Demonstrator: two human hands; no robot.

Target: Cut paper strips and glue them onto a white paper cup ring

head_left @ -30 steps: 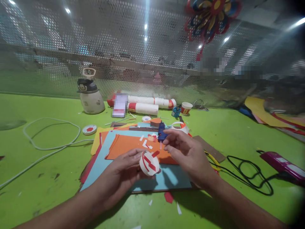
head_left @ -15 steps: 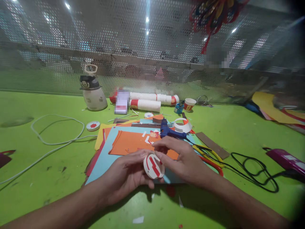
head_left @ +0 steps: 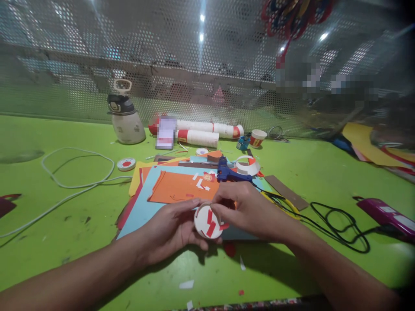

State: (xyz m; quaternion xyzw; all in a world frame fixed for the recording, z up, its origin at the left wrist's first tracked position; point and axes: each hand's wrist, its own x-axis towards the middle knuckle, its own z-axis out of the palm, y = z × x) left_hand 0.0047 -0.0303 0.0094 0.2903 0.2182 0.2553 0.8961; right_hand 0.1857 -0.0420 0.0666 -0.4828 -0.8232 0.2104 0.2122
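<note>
My left hand (head_left: 173, 229) holds the cut-off bottom of a white paper cup (head_left: 203, 224), its round face tilted up toward me. Zigzag red paper strips (head_left: 211, 222) lie on that face. At the upper right of the rim, my right hand (head_left: 241, 207) pinches the cup bottom between thumb and fingers; whether a small strip is also in the pinch is hidden. Beneath both hands is a light blue sheet (head_left: 139, 216) with an orange sheet (head_left: 171, 188) on it, bearing white paper scraps (head_left: 201, 185).
A blue glue gun (head_left: 233, 175) and a white paper ring (head_left: 248, 166) lie beyond my right hand. Yellow-handled scissors (head_left: 282, 202) and a black cord (head_left: 337, 229) are at right. Stacked paper cups (head_left: 201, 138), a phone (head_left: 166, 134) and a bottle (head_left: 128, 125) stand behind.
My right hand's fingers have drawn into a pinch at the cup bottom's rim. The cup bottom has turned slightly, and a red strip now sticks out at its right side. The view has tilted slightly.
</note>
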